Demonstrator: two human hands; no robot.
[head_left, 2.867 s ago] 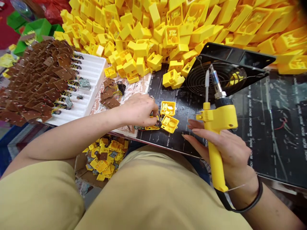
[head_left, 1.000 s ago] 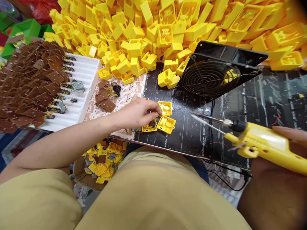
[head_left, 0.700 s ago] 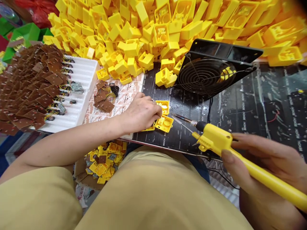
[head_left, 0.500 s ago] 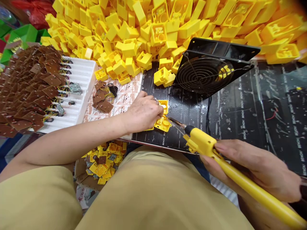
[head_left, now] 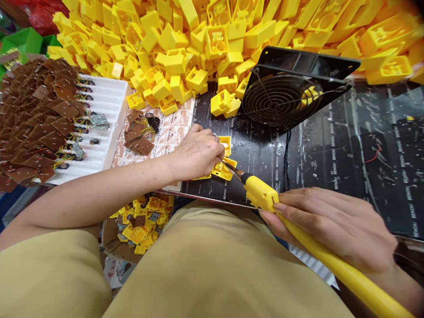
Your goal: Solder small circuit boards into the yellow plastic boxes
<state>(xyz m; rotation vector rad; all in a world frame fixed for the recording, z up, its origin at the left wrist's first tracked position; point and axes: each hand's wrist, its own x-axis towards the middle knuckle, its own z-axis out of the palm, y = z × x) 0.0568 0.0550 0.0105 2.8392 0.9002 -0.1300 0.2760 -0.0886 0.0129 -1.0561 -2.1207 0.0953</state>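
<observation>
In my right hand [head_left: 338, 225] I grip a yellow soldering iron [head_left: 263, 192] by its handle, with the dark metal tip pointing left. The tip reaches over a small yellow plastic housing [head_left: 225, 172] on the black bench, and its end is right by my left fingers; I cannot tell whether it touches. My left hand [head_left: 198, 152] is closed, fingers curled down at that housing. What the fingertips pinch is hidden beneath them. Another yellow housing piece [head_left: 225, 143] lies just behind, partly covered by the hand.
A black fan [head_left: 274, 99] with a wire guard stands behind the work spot. Yellow housings [head_left: 175, 64] are heaped along the back. Brown circuit boards [head_left: 43, 115] with wires pile on a white foam tray [head_left: 109, 106] at left; several more boards [head_left: 139, 139] lie nearer. Below is a box of yellow parts [head_left: 141, 229].
My right hand has moved the soldering iron leftward, bringing its tip further in over the yellow housing. My left hand stays at the housing, still closed.
</observation>
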